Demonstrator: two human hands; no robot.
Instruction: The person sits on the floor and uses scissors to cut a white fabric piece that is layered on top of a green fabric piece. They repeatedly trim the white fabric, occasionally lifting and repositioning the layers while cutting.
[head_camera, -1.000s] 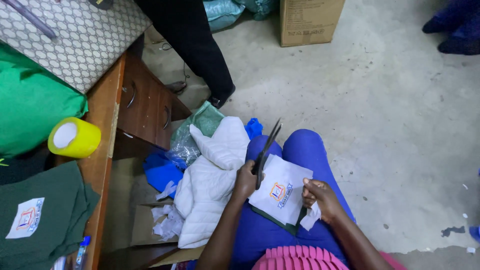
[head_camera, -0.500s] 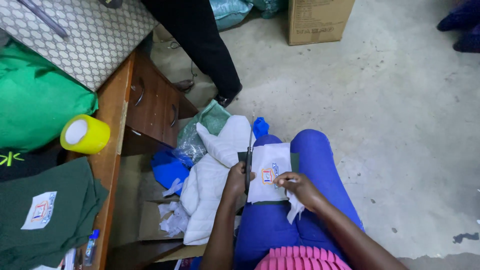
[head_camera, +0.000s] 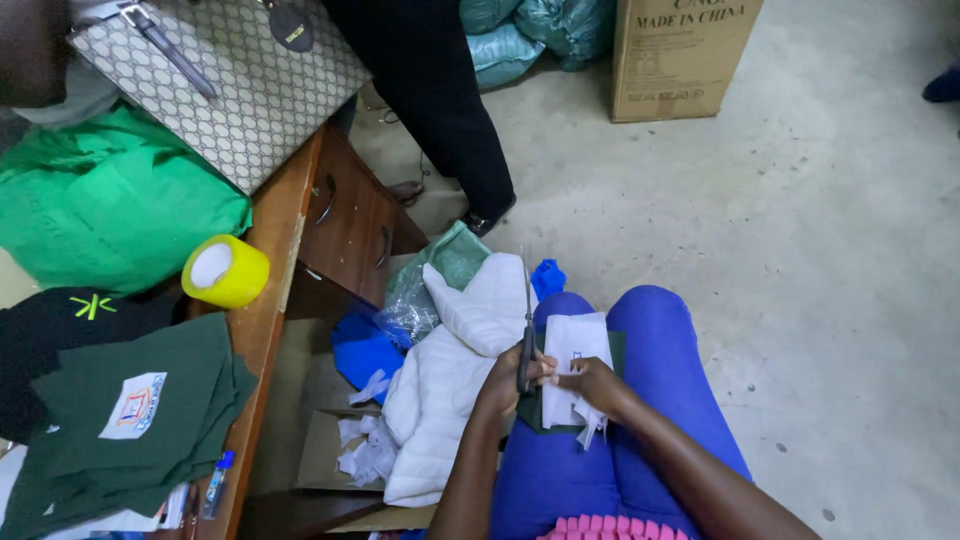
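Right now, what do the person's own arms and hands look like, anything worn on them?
Both forearms are bare, with no sleeves showing in the head view. The left hand and right hand wear no gloves; no rings, watch or bracelets can be made out.

The left hand (head_camera: 508, 375) covers the handles of the scissors (head_camera: 525, 315), so how its fingers sit in them cannot be told. The right hand (head_camera: 592, 381) hides part of the white patch (head_camera: 572, 352), whose printed emblem is too small to make out. The standing person's dark trouser leg (head_camera: 445, 95) is cut off by the top edge, the cardboard box (head_camera: 680, 55) likewise. The dark green shirts (head_camera: 120, 420) on the desk (head_camera: 262, 330) run off the left and bottom edges.
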